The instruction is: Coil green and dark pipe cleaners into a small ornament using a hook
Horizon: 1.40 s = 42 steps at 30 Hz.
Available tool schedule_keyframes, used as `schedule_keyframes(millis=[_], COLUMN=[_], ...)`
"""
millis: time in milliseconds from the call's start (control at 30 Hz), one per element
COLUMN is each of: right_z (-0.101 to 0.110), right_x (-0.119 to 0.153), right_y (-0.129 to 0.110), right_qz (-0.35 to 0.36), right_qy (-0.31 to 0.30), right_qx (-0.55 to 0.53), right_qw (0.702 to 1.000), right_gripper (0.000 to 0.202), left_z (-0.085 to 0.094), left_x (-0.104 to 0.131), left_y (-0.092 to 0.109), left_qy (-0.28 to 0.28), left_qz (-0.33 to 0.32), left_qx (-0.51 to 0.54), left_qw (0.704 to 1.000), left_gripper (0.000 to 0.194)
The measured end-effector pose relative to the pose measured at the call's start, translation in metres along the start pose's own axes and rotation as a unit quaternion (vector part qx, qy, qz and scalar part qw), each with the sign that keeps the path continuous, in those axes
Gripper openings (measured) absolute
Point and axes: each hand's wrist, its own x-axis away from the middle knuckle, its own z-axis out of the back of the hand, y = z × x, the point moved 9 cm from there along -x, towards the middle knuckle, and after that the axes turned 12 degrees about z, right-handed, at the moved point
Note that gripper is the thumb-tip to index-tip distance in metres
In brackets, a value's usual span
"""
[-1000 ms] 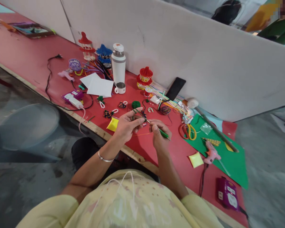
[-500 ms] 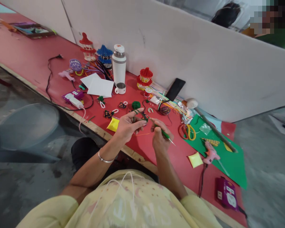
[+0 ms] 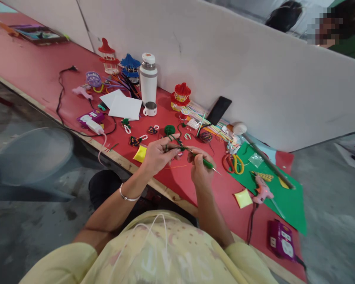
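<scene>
Dark green yarn (image 3: 182, 148) is pinched between the thumb and fingers of my left hand (image 3: 162, 153), with a strand looped round the raised fingers. My right hand (image 3: 201, 163) is closed round a crochet hook with a green handle (image 3: 207, 163); its metal tip meets the yarn at my left fingertips. Just behind my hands lies a green yarn ball (image 3: 169, 130). Small dark multicoloured pieces with white beads (image 3: 135, 141) rest to the left, beside a yellow packet (image 3: 140, 154).
A white bottle (image 3: 148, 83) and small cup (image 3: 150, 109) stand near the partition. Scissors (image 3: 233, 163), a pink glue gun (image 3: 262, 190) and a green sheet (image 3: 292, 205) are at right. A phone (image 3: 219, 110) leans behind. A grey stool (image 3: 38, 156) stands left.
My right hand has shifted slightly right, and the hook's handle has turned a little in it. The hook's tip now lies closer against the yarn at my left fingertips.
</scene>
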Motion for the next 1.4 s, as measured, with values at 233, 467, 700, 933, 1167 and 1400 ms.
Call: schedule_keyframes(millis=[233,467,700,933,1167,1400], right_z=[0.004,-0.002,-0.023,-0.015,-0.020,-0.024], right_x=[0.001,-0.001,-0.009,0.002,-0.024,-0.045], right_y=[0.003,0.003,-0.025,0.000,0.035,0.023], right_qz=[0.004,0.030,0.116,0.087,-0.090,-0.104], right_qy=[0.008,-0.024,-0.145,0.009,-0.068,-0.186], right_qx=[0.000,0.010,0.163,0.098,-0.082,-0.115], right_qw=[1.000,0.999,0.969,0.991,0.990,0.970], right_gripper=[0.027,0.034,0.018,0.037,0.046,0.035], left_z=[-0.003,-0.003,0.002,-0.004,-0.002,-0.005], left_x=[0.002,0.003,0.010,0.000,0.005,0.008], left_y=[0.005,0.007,0.019,0.003,0.024,0.036], left_qy=[-0.015,-0.015,0.057,-0.010,-0.047,-0.042], left_qz=[-0.016,-0.024,-0.091,0.015,-0.021,-0.052], left_qx=[-0.007,-0.022,-0.128,0.063,-0.021,-0.091], left_qw=[1.000,0.999,0.986,0.998,0.998,0.994], left_gripper=[0.068,0.062,0.030,0.065,0.055,0.047])
